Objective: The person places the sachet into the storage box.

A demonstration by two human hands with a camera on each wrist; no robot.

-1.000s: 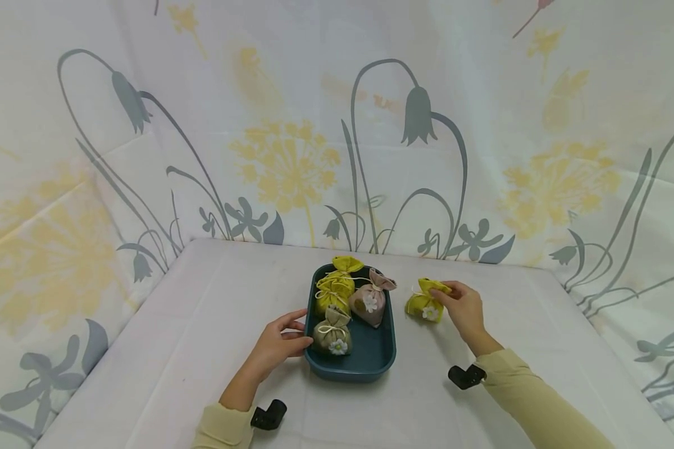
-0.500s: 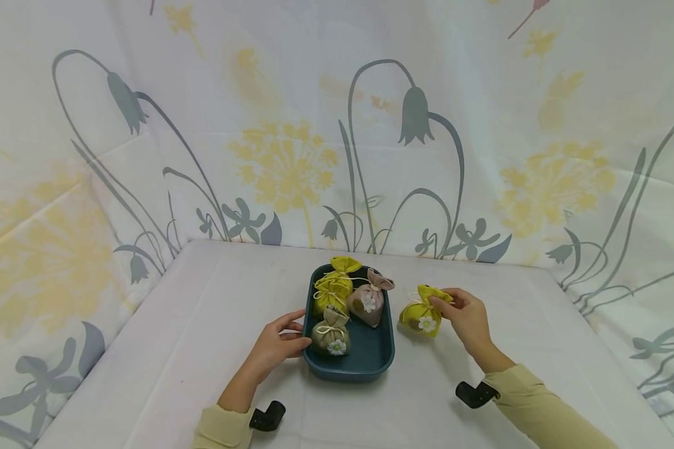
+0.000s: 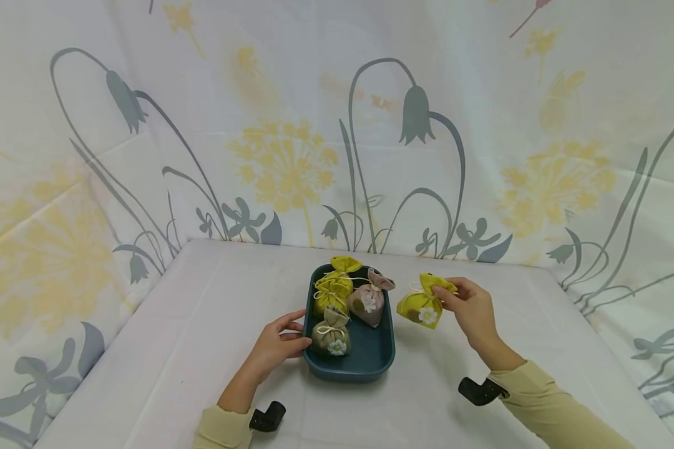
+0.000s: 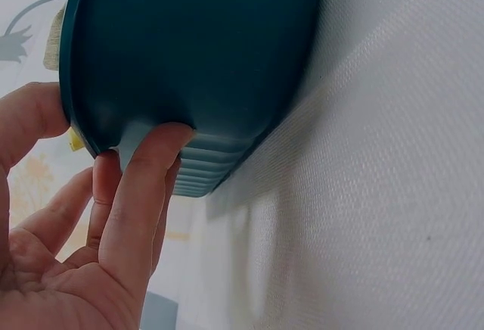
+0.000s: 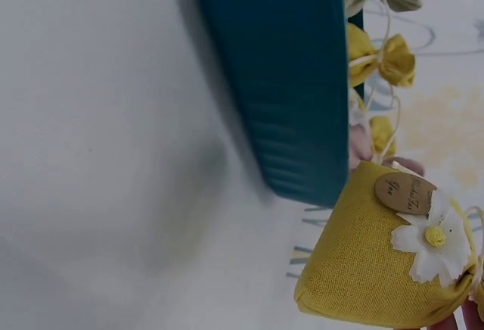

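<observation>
My right hand point(image 3: 474, 312) pinches a yellow drawstring sachet point(image 3: 421, 308) by its gathered top, just right of a dark teal plastic tray point(image 3: 350, 376). A white flower and a small brown oval tag decorate this sachet point(image 5: 386, 262), which hangs above the table in the right wrist view. At the tray's left side, my left hand point(image 3: 278, 342) holds the edge. Its thumb lies at the rim and its fingers point(image 4: 144, 186) touch the outer wall. Inside the tray are two yellow sachets point(image 3: 332, 296), a pinkish one point(image 3: 369, 299) and a grey-green one point(image 3: 332, 337).
A white cloth covers the table point(image 3: 230, 287). Behind it hangs a fabric backdrop point(image 3: 292, 93) printed with grey and yellow flowers. Both wrists carry a small black camera point(image 3: 483, 391).
My right hand has raised the yellow sachet off the table and turned it slightly, with its base toward the tray. The left hand and tray have stayed in place.
</observation>
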